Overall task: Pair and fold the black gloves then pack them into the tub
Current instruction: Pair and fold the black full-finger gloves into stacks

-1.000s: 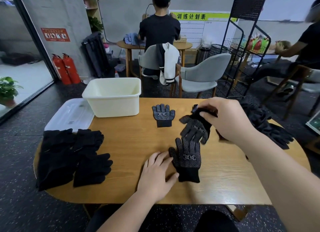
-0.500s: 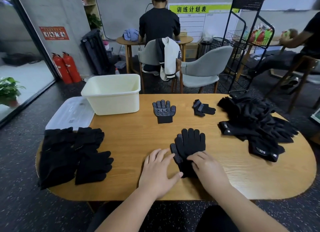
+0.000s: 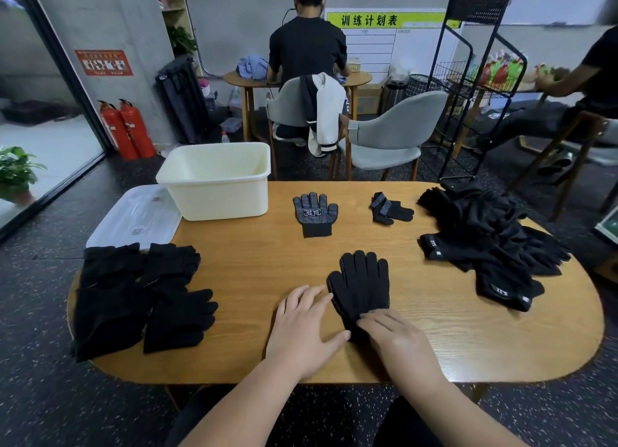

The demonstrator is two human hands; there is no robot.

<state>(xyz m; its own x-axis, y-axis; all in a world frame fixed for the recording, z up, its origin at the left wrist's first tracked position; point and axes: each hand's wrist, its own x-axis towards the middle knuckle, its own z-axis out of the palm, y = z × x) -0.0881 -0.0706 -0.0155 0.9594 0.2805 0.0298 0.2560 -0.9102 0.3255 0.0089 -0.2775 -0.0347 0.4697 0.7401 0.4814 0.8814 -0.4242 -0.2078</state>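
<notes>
Your right hand [image 3: 398,341], which a second ago pinched a black knit glove with white grip dots [image 3: 363,282] in the air over the far side of the oval wooden table [image 3: 267,266], has come back toward you and now rests its fingers on that glove's cuff end, the glove laid plain side up on top of its dotted partner [image 3: 331,284].

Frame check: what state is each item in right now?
tub: uncovered, nothing visible inside.
lid: off, lying flat beside tub.
stacked gloves: laid together, flat, unfolded.
dotted glove: flat, alone, dots up.
small glove: crumpled.
right pile: unsorted heap.
left pile: flat, overlapping.
left hand: open, flat, at stacked gloves' edge.
right hand: open, pressing their cuff end.
</notes>
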